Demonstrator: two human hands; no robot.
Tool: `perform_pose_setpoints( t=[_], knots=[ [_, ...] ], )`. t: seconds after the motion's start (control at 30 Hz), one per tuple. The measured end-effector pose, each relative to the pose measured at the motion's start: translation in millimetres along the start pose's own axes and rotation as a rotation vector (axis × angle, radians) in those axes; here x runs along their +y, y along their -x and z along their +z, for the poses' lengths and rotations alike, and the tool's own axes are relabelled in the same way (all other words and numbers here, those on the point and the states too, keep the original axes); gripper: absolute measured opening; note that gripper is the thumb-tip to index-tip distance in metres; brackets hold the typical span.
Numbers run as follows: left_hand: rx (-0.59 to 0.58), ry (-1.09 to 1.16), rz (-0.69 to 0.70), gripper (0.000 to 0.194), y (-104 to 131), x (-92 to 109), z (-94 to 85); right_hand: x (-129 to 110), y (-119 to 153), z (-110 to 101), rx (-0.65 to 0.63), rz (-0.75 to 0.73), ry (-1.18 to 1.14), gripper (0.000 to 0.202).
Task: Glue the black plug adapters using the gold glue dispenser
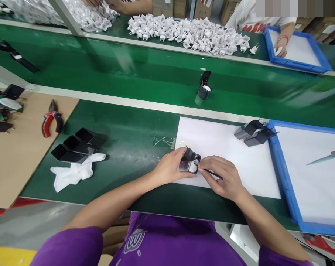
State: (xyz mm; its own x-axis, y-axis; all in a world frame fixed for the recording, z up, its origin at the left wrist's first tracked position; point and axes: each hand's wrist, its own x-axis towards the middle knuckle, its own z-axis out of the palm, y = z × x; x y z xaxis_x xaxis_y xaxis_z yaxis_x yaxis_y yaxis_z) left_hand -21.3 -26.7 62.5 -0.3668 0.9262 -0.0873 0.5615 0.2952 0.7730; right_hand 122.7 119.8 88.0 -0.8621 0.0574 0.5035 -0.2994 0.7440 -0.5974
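My left hand [168,166] is wrapped round a black plug charger case [184,165], which is tipped so that its open end faces right. The case's pronged cap [190,153] stands open, and white material shows inside. Between the fingers of my right hand [224,175] is a thin black stick-like tool [215,173], its tip at the case's opening; its exact kind I cannot make out. Both hands are over a white paper sheet [225,147]. Two black plug chargers [252,133] lie on the sheet's far right, by the blue tray.
At left are several empty black cases [75,146], a crumpled white cloth [73,173] and red-handled pliers [52,120] on cardboard. A blue tray [285,177] is at right. One open charger [204,87] sits on the green belt. Beyond, co-workers' hands are near heaped white plugs [189,33].
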Motion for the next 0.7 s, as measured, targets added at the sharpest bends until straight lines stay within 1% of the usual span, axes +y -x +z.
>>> perform_pose_setpoints(
  t=[0.23, 0.37, 0.43, 0.5, 0.53, 0.57, 0.6, 0.63, 0.7],
  knots=[
    [-0.003, 0.010, 0.012, 0.057, 0, -1, 1.5, -3, -1, -1, -0.060, -0.003, 0.014, 0.013],
    [-0.001, 0.017, 0.006, 0.058, -1, 0, 0.7, -6, -1, -1, -0.049, -0.021, -0.001, 0.016],
    [-0.006, 0.017, -0.003, 0.058, -1, 1, -0.2, -5, 0, -4, 0.016, -0.038, -0.035, 0.021],
    [-0.011, 0.013, -0.020, 0.060, -2, 1, -0.8, 3, 1, -10, 0.182, -0.037, -0.023, 0.026],
    [-0.014, 0.010, -0.026, 0.061, -2, 1, -1.0, 10, 1, -13, 0.266, -0.033, 0.040, 0.028],
    [-0.016, 0.010, -0.029, 0.062, -2, 1, -1.1, 18, 3, -15, 0.320, -0.026, 0.154, 0.029],
    [-0.015, 0.010, -0.028, 0.063, -1, 1, -1.3, 28, 4, -17, 0.326, -0.015, 0.305, 0.030],
    [-0.013, 0.009, -0.024, 0.063, -1, 1, -1.6, 38, 6, -18, 0.280, 0.004, 0.467, 0.032],
    [-0.002, 0.002, -0.012, 0.059, 0, 1, -3.3, 54, 10, -18, 0.100, 0.079, 0.688, 0.038]
  ],
)
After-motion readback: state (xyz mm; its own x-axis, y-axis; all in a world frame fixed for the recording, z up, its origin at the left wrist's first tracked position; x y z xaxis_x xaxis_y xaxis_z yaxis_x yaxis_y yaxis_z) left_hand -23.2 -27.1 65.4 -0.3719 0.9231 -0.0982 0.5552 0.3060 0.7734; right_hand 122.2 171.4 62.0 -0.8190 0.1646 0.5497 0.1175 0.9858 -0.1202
